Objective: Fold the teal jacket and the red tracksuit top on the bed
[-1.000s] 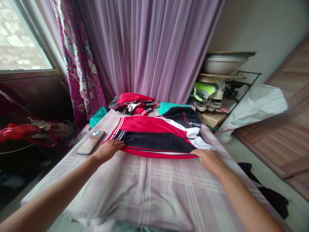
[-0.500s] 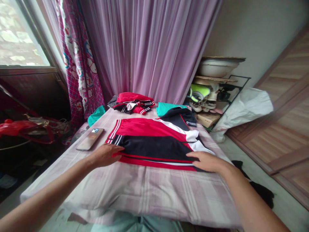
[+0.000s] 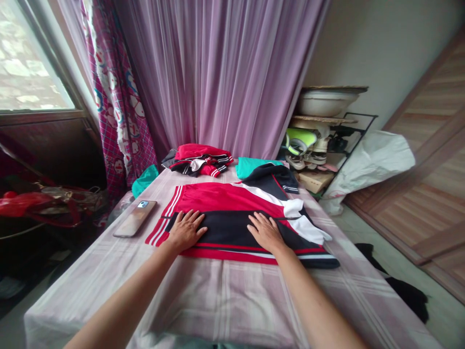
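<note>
Plaid cloth (image 3: 218, 295) bears the striped garment (image 3: 227, 227) under left hand (image 3: 186, 230) and right hand (image 3: 266, 232), both flat, apart.

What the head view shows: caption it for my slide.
Left grip and right grip, both open, rest on red, black and white clothing; a phone lies on the plaid cover.

Hands (image 3: 187, 230) (image 3: 267, 232) and forearms (image 3: 129, 288) (image 3: 308, 291) are bare (pale blue-green clothing (image 3: 181, 342) below)

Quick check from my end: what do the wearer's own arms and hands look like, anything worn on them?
Both forearms are bare, with no sleeves in view. The left hand and right hand are ungloved; no ring, watch or bracelet shows on either.
</note>
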`<state>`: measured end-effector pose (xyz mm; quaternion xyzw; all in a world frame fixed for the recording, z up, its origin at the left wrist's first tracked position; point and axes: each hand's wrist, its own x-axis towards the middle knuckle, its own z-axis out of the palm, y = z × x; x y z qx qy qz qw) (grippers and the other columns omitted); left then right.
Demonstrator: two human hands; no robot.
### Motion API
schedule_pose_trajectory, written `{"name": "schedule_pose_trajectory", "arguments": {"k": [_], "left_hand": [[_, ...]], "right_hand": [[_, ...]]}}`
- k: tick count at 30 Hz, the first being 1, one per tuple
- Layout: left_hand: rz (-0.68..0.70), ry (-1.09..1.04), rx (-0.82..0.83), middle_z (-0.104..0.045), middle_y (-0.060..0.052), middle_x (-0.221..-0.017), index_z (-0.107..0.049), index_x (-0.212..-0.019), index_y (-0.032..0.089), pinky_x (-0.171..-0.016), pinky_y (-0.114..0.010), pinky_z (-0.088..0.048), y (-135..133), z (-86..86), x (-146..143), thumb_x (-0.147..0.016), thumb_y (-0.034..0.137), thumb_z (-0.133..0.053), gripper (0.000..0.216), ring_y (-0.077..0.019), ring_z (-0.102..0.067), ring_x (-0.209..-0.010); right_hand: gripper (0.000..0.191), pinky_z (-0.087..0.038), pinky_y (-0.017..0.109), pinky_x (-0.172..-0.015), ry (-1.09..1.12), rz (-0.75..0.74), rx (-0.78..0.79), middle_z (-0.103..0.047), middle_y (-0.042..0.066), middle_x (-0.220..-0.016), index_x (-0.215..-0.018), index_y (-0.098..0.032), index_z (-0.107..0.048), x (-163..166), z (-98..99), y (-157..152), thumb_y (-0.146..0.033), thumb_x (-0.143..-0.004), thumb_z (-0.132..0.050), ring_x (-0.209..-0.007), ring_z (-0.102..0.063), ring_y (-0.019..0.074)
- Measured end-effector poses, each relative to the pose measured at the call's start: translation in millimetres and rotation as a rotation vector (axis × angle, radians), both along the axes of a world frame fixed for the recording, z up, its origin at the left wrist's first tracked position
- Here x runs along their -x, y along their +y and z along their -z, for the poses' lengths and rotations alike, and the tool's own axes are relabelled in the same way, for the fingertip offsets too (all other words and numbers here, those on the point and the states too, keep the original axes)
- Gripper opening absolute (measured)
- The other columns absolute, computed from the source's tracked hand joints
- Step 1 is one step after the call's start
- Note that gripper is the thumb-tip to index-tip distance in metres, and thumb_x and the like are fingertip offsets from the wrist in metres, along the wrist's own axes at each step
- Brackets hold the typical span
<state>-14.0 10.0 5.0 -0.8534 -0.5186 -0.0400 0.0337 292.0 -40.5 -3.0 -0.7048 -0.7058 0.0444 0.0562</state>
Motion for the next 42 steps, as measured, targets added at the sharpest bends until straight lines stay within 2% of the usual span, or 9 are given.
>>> {"name": "schedule_pose_trajectory", "arguments": {"k": [5,12,18,23,29,42], "left_hand": [[-0.001,-0.019,-0.027,-0.051,-0.006,-0.153,-0.05,-0.147,0.031,-0.121,-0.055,-0.021,-2,-0.9,-1,-0.099,0.057,-0.034,0.057,-0.0298,-0.038,-0.146],[-0.019,-0.012,0.01,-0.049,-0.008,-0.154,-0.051,-0.147,0.027,-0.122,-0.057,-0.02,-4,-5.3,-5,-0.099,0.057,-0.036,0.059,-0.0305,-0.037,-0.146],[-0.015,-0.008,0.057,-0.05,-0.008,-0.153,-0.052,-0.145,0.026,-0.12,-0.058,-0.023,-1,-11.4,-6,-0.098,0.058,-0.038,0.059,-0.0307,-0.04,-0.145],[-0.009,-0.035,0.022,-0.051,-0.009,-0.153,-0.053,-0.145,0.027,-0.12,-0.059,-0.023,-1,-7.5,-5,-0.099,0.059,-0.036,0.059,-0.031,-0.04,-0.145],[-0.012,-0.018,0.024,-0.048,-0.009,-0.154,-0.051,-0.147,0.027,-0.121,-0.059,-0.022,-4,-3.4,-6,-0.098,0.06,-0.035,0.061,-0.031,-0.036,-0.147],[-0.014,-0.042,-0.017,-0.051,-0.008,-0.152,-0.053,-0.145,0.03,-0.121,-0.057,-0.021,-3,-0.9,-5,-0.097,0.06,-0.038,0.059,-0.0311,-0.039,-0.145]], "right_hand": [[0.05,-0.021,0.048,-0.121,-0.005,0.031,-0.075,-0.043,0.008,-0.158,-0.147,-0.024,-0.052,0,3.3,-3,-0.041,-0.103,-0.037,-0.147,-0.035,0.023],[0.045,-0.027,0.049,-0.119,0.031,0.001,-0.193,-0.052,0.009,-0.151,-0.139,-0.024,-0.06,-4,13.2,-1,-0.039,-0.101,-0.042,-0.143,-0.043,0.0238],[0.044,-0.029,0.049,-0.118,0.035,-0.01,-0.213,-0.055,0.009,-0.149,-0.136,-0.023,-0.062,-6,17.2,-2,-0.038,-0.1,-0.044,-0.14,-0.046,0.0243],[0.043,-0.031,0.049,-0.116,0.032,-0.019,-0.261,-0.057,0.009,-0.146,-0.134,-0.025,-0.064,-8,22.3,-1,-0.039,-0.099,-0.042,-0.138,-0.047,0.0244],[0.043,-0.032,0.051,-0.115,0.037,-0.027,-0.272,-0.057,0.01,-0.146,-0.133,-0.024,-0.065,-11,26.7,0,-0.04,-0.099,-0.042,-0.138,-0.048,0.0258],[0.045,-0.029,0.051,-0.117,0.063,-0.059,-0.234,-0.054,0.009,-0.149,-0.136,-0.026,-0.062,-18,29.2,1,-0.041,-0.098,-0.042,-0.14,-0.046,0.0261]]}}
